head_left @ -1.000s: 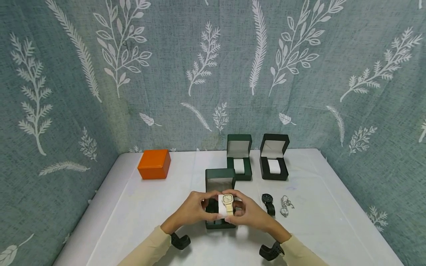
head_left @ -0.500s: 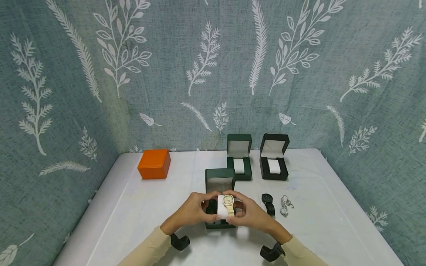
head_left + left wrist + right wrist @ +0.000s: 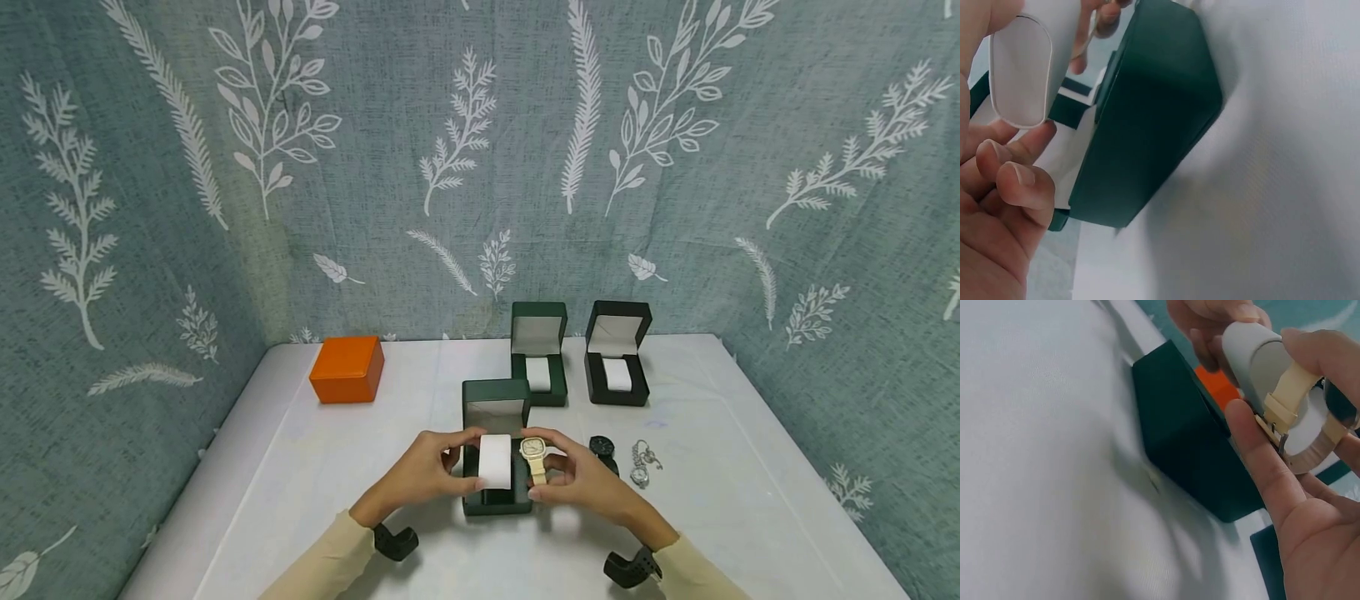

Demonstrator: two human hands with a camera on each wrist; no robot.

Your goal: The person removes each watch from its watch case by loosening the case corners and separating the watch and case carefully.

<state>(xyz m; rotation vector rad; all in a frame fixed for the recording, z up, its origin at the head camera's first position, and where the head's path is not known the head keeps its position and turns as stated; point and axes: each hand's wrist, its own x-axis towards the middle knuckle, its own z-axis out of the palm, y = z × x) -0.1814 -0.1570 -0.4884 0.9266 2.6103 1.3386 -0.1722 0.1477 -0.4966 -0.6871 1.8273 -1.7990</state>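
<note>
Cream watch (image 3: 533, 451), right hand (image 3: 581, 472) partly hiding black watch (image 3: 602, 447)

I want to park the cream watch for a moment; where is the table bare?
Free: the white table between the orange box and the left hand, and the stretch right of the silver watch. Crowded: from the front green box past the right hand to the black watch.

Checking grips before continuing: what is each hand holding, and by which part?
The left hand pinches the white cushion near its left end, thumb and fingers on opposite sides; the right hand holds the cream watch by its looped strap.
</note>
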